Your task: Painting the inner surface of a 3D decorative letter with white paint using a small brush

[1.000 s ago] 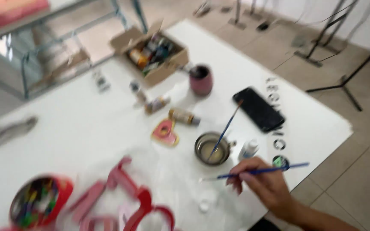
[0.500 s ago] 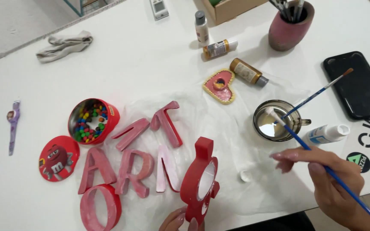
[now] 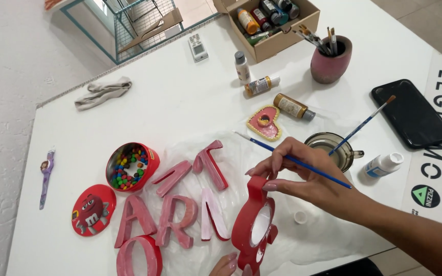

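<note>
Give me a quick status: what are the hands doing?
Right hand holds blue paintbrush, fingers on red frame. Left hand steadies frame from below. Pink letters lie close beside it.

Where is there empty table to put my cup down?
The biggest bare patch of the white table lies between the grey rag, the candy tin and the paint bottles. It is crowded around the red letters, the red frame, the right hand and the water jar.

White table (image 3: 170, 102) on pale floor (image 3: 11, 56) (metal rack (image 3: 129, 20) behind).
</note>
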